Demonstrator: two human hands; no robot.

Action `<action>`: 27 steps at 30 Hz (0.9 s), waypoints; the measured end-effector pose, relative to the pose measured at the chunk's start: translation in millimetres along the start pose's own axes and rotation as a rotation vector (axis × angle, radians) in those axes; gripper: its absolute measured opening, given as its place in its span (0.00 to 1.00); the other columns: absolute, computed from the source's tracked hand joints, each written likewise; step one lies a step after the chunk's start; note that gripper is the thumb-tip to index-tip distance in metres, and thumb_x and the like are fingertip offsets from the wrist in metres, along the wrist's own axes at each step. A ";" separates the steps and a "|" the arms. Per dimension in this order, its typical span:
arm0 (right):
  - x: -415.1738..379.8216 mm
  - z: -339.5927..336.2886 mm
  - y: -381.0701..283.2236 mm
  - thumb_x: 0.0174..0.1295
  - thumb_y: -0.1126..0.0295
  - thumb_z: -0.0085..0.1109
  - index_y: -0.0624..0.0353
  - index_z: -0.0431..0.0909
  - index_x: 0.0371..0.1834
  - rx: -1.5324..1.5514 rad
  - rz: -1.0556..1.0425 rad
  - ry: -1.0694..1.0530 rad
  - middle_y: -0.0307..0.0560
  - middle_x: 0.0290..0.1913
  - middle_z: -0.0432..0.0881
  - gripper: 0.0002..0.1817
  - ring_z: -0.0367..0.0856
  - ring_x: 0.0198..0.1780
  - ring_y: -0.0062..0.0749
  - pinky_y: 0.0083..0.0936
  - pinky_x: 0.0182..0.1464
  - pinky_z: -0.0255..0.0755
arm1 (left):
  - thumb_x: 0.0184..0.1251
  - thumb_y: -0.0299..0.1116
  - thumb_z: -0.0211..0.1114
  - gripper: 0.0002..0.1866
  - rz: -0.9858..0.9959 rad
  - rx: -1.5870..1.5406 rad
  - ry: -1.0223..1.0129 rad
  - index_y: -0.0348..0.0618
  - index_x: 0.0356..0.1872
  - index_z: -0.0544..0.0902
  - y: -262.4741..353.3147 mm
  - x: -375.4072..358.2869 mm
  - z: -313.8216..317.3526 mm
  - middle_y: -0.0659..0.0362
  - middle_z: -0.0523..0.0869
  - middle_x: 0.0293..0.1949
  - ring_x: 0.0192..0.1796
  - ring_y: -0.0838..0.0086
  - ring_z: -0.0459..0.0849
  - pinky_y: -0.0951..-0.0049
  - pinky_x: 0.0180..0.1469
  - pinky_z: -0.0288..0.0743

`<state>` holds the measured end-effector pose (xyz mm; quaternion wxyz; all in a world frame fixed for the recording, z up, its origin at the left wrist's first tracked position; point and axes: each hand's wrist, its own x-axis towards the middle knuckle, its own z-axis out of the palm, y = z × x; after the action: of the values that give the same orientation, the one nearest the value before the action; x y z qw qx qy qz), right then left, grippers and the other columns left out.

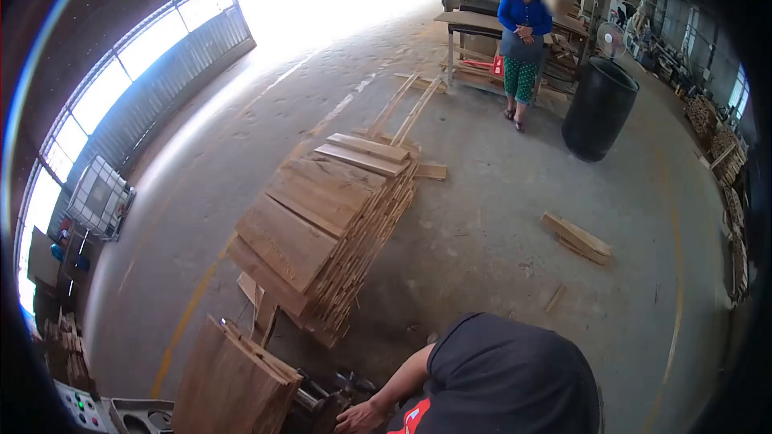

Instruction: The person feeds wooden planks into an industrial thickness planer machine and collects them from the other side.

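Neither of my hands shows in the head view. A large slanted stack of wooden boards (322, 225) lies on the concrete floor in the middle. A second pile of boards (233, 386) sits at the bottom left beside a machine. A co-worker in a dark shirt (507, 378) bends low at the bottom edge, one hand (358, 418) reaching to the metal rollers next to that pile.
Another person in a blue top (523, 40) stands at the back by a workbench (474, 24). A black barrel (599, 108) stands to the right of them. Short boards (577, 237) lie on the floor at right. A control panel (80, 406) sits at bottom left.
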<state>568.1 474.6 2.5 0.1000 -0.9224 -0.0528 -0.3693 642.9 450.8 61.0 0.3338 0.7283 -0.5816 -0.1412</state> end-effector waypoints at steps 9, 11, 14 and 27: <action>6.4 20.8 6.5 0.74 0.55 0.55 0.57 0.76 0.66 0.080 0.195 0.012 0.53 0.48 0.87 0.24 0.88 0.49 0.49 0.47 0.40 0.82 | 0.60 0.62 0.76 0.53 -0.080 -0.079 -0.068 0.39 0.80 0.69 46.2 13.8 41.8 0.45 0.74 0.77 0.78 0.49 0.72 0.47 0.81 0.61; 7.9 17.5 4.4 0.73 0.54 0.57 0.57 0.77 0.64 0.071 0.239 -0.022 0.52 0.47 0.87 0.24 0.88 0.48 0.49 0.47 0.39 0.82 | 0.60 0.61 0.77 0.53 -0.099 -0.102 -0.046 0.39 0.81 0.69 50.5 18.3 47.2 0.44 0.74 0.77 0.78 0.49 0.72 0.47 0.81 0.61; 2.9 8.5 1.8 0.70 0.53 0.59 0.57 0.78 0.60 0.054 0.341 -0.075 0.51 0.44 0.86 0.23 0.88 0.46 0.49 0.48 0.39 0.83 | 0.60 0.59 0.78 0.53 -0.132 -0.136 -0.037 0.40 0.81 0.68 58.1 20.1 56.2 0.44 0.74 0.77 0.78 0.48 0.72 0.47 0.81 0.61; -54.7 -166.0 33.8 0.59 0.53 0.67 0.62 0.91 0.35 0.624 1.196 -0.278 0.61 0.36 0.91 0.21 0.92 0.43 0.60 0.51 0.46 0.86 | 0.59 0.52 0.82 0.54 -0.413 -0.327 0.175 0.41 0.82 0.66 71.6 -7.9 62.7 0.44 0.73 0.76 0.77 0.47 0.72 0.44 0.81 0.61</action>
<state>423.1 403.3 77.1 0.5398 -0.7599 0.3491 -0.0962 549.6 430.8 60.0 0.4601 0.7773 -0.3593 -0.2345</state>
